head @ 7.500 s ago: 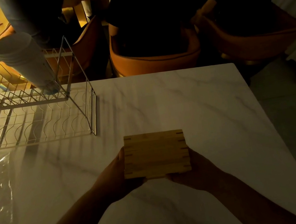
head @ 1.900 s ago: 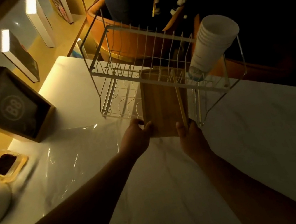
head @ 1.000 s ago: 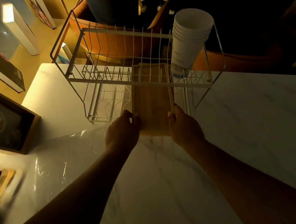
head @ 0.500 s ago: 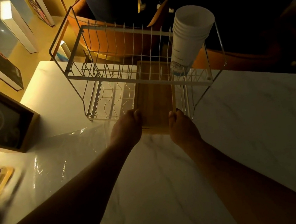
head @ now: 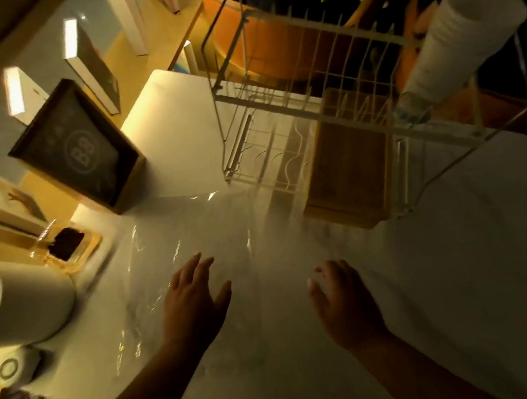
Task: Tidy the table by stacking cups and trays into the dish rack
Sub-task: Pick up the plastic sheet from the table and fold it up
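Hovering above the white marble table (head: 456, 272), both hands are empty with fingers spread: the left hand (head: 190, 302) sits over the near edge of a clear plastic sheet (head: 176, 244), and the right hand (head: 341, 297) is just to its right, palm down, touching nothing. Farther off, the wire dish rack (head: 324, 93) stands on the table, and the wooden trays (head: 348, 165) lie flat in its lower tier, their near end sticking out a little past the rack's front toward the hands, well apart from them. A stack of white cups (head: 458, 44) leans tilted on the rack's upper right corner. At far left, a dark boxed frame (head: 74, 149) stands on the table, with a white cylinder (head: 12, 301) lying at the near left edge.
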Tool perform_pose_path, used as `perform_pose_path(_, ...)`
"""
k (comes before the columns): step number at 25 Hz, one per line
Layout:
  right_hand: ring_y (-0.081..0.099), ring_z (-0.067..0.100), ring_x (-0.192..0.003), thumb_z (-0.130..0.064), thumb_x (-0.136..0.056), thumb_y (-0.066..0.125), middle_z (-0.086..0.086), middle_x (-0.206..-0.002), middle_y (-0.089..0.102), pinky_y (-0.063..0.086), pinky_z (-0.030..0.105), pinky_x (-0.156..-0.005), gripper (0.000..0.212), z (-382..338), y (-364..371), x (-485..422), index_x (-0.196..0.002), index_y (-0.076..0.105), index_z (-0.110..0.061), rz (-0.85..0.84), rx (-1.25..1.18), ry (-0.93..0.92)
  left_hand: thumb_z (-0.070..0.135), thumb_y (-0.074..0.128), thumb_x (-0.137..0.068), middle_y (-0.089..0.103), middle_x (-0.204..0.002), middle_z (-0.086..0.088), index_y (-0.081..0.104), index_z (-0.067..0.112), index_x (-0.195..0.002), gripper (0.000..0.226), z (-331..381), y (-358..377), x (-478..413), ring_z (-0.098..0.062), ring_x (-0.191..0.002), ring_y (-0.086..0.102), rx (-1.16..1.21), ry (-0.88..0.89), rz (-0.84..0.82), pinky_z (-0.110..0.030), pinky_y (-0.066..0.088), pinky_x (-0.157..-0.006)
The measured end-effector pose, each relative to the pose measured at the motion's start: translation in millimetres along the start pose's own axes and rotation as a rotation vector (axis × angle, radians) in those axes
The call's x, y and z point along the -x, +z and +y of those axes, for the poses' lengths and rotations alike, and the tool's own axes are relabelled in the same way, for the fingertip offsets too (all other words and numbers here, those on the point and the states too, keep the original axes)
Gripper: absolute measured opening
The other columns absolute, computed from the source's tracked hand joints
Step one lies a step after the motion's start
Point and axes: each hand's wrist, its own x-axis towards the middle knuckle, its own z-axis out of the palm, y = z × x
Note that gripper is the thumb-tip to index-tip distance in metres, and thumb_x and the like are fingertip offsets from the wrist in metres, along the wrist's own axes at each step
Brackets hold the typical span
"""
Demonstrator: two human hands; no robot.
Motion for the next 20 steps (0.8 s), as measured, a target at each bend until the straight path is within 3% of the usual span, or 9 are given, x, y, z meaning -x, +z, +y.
perform_pose_path(3, 0.045, 0.029, -0.13, -0.055, -0.097, 0.027, 0.01, -0.146, 0.046, 0.044, 0.042, -0.105, 0.062, -34.5, 45.4, -4.0, -0.148, 0.037, -0.021, -0.184, 0.223, -0.179, 0.075, 0.039, -0.088, 0.025, -0.165, -0.003, 0.03, 0.029, -0.155, 0.082, -41.1, 13.2, 31.5, -0.028, -0.15, 0.026, -0.136, -0.026, -0.064, -0.05, 0.03, -0.119)
perform_pose_path(6, 0.011, 0.035, -0.152, -0.054, -0.097, 0.021, 0.01, -0.166, 0.012, 0.013, 0.05, -0.122, 0.067, -67.1, 79.4, -12.1, -0.158, 0.007, -0.029, -0.362, 0.329, -0.351, 0.082, 0.027, -0.087, 0.011, -0.168, 0.0, 0.019, 0.033, -0.159, 0.087, -65.1, 22.3, 48.8, -0.026, -0.154, 0.013, -0.137, -0.038, -0.112, -0.047, 0.01, -0.123)
perform_pose_path(8, -0.003, 0.035, -0.153, -0.052, -0.098, 0.024, 0.009, -0.167, -0.003, 0.001, 0.051, -0.122, 0.068, -80.6, 96.7, -15.0, -0.157, -0.004, -0.032, -0.44, 0.404, -0.42, 0.081, 0.027, -0.088, 0.016, -0.168, -0.001, 0.025, 0.032, -0.159, 0.085, -72.4, 24.9, 54.9, -0.026, -0.154, 0.014, -0.108, -0.037, -0.109, -0.048, 0.012, -0.124)
perform_pose_path(11, -0.007, 0.038, -0.152, -0.049, -0.1, 0.027, 0.011, -0.166, -0.008, -0.003, 0.052, -0.121, 0.067, -87.7, 110.1, -14.7, -0.157, -0.002, -0.029, -0.45, 0.519, -0.442, 0.07, 0.039, -0.091, 0.038, -0.161, -0.006, 0.047, 0.029, -0.15, 0.071, -75.1, 25.9, 59.2, -0.031, -0.149, 0.03, -0.095, -0.021, -0.04, -0.052, 0.027, -0.12)
perform_pose_path(14, 0.004, 0.031, -0.153, -0.045, -0.099, 0.034, 0.009, -0.167, 0.009, 0.005, 0.047, -0.123, 0.064, -86.8, 102.4, -12.3, -0.157, 0.014, -0.026, -0.437, 0.383, -0.388, 0.054, 0.047, -0.094, 0.059, -0.142, -0.008, 0.069, 0.025, -0.126, 0.049, -70.5, 24.8, 63.4, -0.037, -0.129, 0.053, -0.075, 0.079, 0.05, -0.05, 0.045, -0.103)
perform_pose_path(16, 0.032, 0.031, -0.142, -0.044, -0.095, 0.045, 0.011, -0.155, 0.036, 0.028, 0.044, -0.117, 0.059, -81.4, 86.0, -7.5, -0.149, 0.034, -0.021, -0.305, 0.167, -0.298, 0.043, 0.048, -0.095, 0.068, -0.124, -0.005, 0.073, 0.021, -0.108, 0.036, -60.8, 22.3, 68.2, -0.034, -0.108, 0.062, -0.027, 0.13, 0.13, -0.045, 0.05, -0.087)
perform_pose_path(17, 0.044, 0.028, -0.13, -0.045, -0.092, 0.05, 0.009, -0.143, 0.047, 0.04, 0.043, -0.108, 0.057, -76.8, 76.5, -5.4, -0.142, 0.041, -0.019, -0.204, 0.073, -0.22, 0.04, 0.048, -0.095, 0.069, -0.116, -0.003, 0.073, 0.02, -0.103, 0.033, -53.4, 20.5, 71.1, -0.03, -0.1, 0.063, -0.003, 0.138, 0.146, -0.042, 0.051, -0.082)
perform_pose_path(18, 0.051, 0.024, -0.118, -0.049, -0.09, 0.054, 0.006, -0.131, 0.053, 0.048, 0.04, -0.097, 0.057, -72.4, 67.2, -4.1, -0.136, 0.045, -0.018, -0.139, -0.014, -0.096, 0.038, 0.047, -0.095, 0.07, -0.11, -0.001, 0.072, 0.021, -0.101, 0.03, -44.1, 18.7, 74.4, -0.026, -0.095, 0.063, 0.012, 0.14, 0.142, -0.04, 0.051, -0.079)
perform_pose_path(20, 0.058, 0.018, -0.1, -0.056, -0.084, 0.064, 0.004, -0.114, 0.058, 0.053, 0.037, -0.084, 0.065, -63.5, 48.3, -6.1, -0.131, 0.047, -0.015, -0.229, -0.287, 0.266, 0.036, 0.046, -0.095, 0.07, -0.102, 0.002, 0.071, 0.022, -0.098, 0.029, -21.5, 15.4, 83.6, -0.019, -0.087, 0.062, 0.037, 0.148, 0.135, -0.034, 0.053, -0.076)
